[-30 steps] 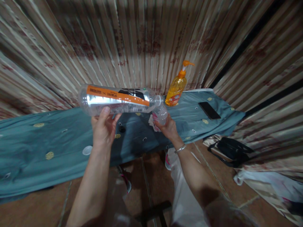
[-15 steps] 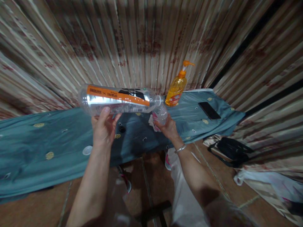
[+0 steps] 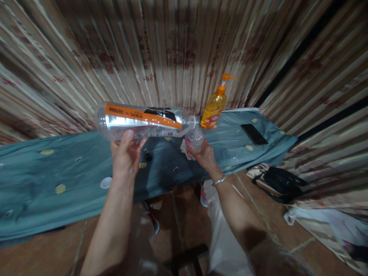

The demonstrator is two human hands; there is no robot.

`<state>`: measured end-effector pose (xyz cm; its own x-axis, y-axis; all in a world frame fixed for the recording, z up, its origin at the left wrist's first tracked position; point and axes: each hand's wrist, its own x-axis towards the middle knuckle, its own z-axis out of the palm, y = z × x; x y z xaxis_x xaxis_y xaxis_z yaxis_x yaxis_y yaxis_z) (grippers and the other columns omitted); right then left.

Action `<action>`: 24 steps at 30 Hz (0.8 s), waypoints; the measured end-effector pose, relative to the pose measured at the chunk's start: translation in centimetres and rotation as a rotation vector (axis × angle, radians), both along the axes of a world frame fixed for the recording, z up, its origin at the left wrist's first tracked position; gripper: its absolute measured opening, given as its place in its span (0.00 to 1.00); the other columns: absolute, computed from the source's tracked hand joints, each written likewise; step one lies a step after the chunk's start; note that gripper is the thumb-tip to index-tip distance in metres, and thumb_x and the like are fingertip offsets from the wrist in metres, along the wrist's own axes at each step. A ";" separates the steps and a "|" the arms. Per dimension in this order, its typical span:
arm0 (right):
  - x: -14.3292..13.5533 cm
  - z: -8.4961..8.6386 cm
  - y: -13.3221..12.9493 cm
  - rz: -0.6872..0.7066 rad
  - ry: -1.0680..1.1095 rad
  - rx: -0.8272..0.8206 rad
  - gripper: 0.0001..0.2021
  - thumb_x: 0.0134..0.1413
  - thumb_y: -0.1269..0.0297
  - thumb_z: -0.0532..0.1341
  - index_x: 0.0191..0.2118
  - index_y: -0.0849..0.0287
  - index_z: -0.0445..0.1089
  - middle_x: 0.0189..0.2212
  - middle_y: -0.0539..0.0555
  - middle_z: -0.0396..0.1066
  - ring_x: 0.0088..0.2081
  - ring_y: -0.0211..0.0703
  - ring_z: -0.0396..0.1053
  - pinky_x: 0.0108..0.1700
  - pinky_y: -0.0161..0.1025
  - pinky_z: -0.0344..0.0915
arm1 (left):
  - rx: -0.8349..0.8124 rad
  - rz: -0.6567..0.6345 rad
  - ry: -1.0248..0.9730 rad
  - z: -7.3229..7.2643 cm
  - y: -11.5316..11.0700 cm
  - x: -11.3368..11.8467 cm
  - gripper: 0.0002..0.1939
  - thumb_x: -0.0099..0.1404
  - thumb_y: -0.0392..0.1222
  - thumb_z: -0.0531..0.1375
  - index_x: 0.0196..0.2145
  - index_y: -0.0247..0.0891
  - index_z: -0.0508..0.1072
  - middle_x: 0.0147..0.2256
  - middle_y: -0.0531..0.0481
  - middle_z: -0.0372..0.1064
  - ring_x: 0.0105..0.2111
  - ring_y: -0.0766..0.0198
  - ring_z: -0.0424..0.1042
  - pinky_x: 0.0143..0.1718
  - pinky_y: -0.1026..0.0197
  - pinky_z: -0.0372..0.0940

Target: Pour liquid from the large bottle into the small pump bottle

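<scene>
My left hand (image 3: 126, 155) is wrapped around a large clear plastic bottle (image 3: 138, 120) with a silver, orange and black label. The bottle lies nearly level in the air, its mouth pointing right. Just under that mouth, my right hand (image 3: 204, 153) grips a small clear plastic container (image 3: 196, 138). Whether the two rims touch, I cannot tell. A crumpled pink and white piece (image 3: 186, 150) shows at the container's lower left; whether it is part of the container is unclear. No liquid stream can be made out between them.
A pump bottle of orange liquid (image 3: 213, 109) stands behind my right hand on the teal cloth (image 3: 80, 172). Farther right lies a black phone (image 3: 254, 134). A white lid (image 3: 106, 183) and a small dark cap (image 3: 148, 156) are nearer. A black bag (image 3: 283, 182) rests on the floor.
</scene>
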<state>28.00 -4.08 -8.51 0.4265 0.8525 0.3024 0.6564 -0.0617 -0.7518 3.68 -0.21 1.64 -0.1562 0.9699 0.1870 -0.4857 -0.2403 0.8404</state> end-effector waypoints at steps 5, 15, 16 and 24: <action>-0.1 0.1 0.0 -0.013 0.003 -0.013 0.32 0.50 0.53 0.75 0.58 0.61 0.68 0.42 0.62 0.83 0.45 0.60 0.83 0.45 0.47 0.77 | 0.010 -0.016 0.021 -0.1 0.1 -0.1 0.18 0.45 0.52 0.78 0.30 0.47 0.77 0.40 0.49 0.80 0.48 0.49 0.77 0.46 0.47 0.76; -0.1 0.4 -0.1 0.013 0.032 -0.005 0.32 0.51 0.56 0.75 0.59 0.61 0.68 0.44 0.61 0.83 0.46 0.58 0.82 0.47 0.48 0.76 | 0.015 -0.027 0.025 0.2 -0.1 0.0 0.18 0.46 0.52 0.78 0.30 0.48 0.77 0.40 0.50 0.81 0.50 0.47 0.77 0.49 0.44 0.75; -0.1 0.4 -0.2 0.011 0.032 -0.006 0.32 0.51 0.56 0.75 0.59 0.61 0.68 0.44 0.61 0.83 0.46 0.58 0.82 0.47 0.48 0.76 | 0.020 -0.028 0.018 0.1 -0.1 0.0 0.18 0.46 0.51 0.78 0.30 0.48 0.77 0.39 0.50 0.80 0.49 0.48 0.78 0.49 0.45 0.75; -0.1 0.2 0.0 0.006 0.026 0.003 0.33 0.50 0.55 0.75 0.59 0.62 0.68 0.43 0.62 0.83 0.45 0.58 0.82 0.45 0.46 0.76 | 0.047 -0.030 -0.035 -0.4 0.6 -0.2 0.21 0.43 0.48 0.80 0.32 0.47 0.77 0.35 0.53 0.81 0.39 0.56 0.80 0.44 0.52 0.77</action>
<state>27.89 -4.11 -8.31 0.4289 0.8541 0.2943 0.6372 -0.0551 -0.7687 3.53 0.39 1.28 -0.1342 0.9644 0.2277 -0.5225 -0.2641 0.8107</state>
